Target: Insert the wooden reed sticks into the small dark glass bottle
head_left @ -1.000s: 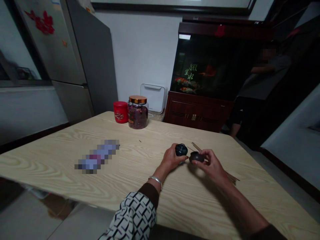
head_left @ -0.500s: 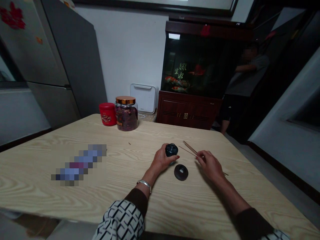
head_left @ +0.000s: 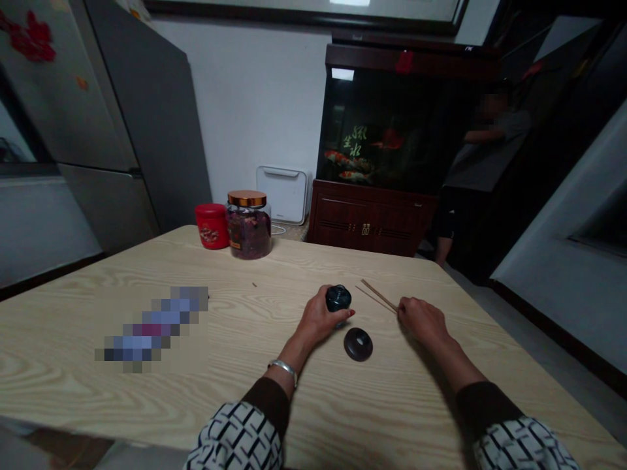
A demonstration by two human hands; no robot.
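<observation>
My left hand [head_left: 321, 318] is wrapped round a small dark round pot [head_left: 338, 297] standing on the pale wooden table [head_left: 206, 385]. Just right of it and nearer to me lies a dark round lid [head_left: 358, 344], flat on the table with nothing touching it. My right hand [head_left: 422, 319] rests on the table with its fingers curled over the near ends of some thin brown sticks [head_left: 377, 295], which point away to the left.
A red tin [head_left: 211, 226] and a glass jar with a copper lid [head_left: 247, 224] stand at the table's far edge. A blurred flat object [head_left: 153, 328] lies at the left. Behind are a fridge [head_left: 102, 117], a fish tank on a cabinet [head_left: 392, 150], and a person standing [head_left: 470, 176].
One second ago my right hand held the dark lid beside the pot. The lid now lies on the table and my right hand has moved right onto the sticks.
</observation>
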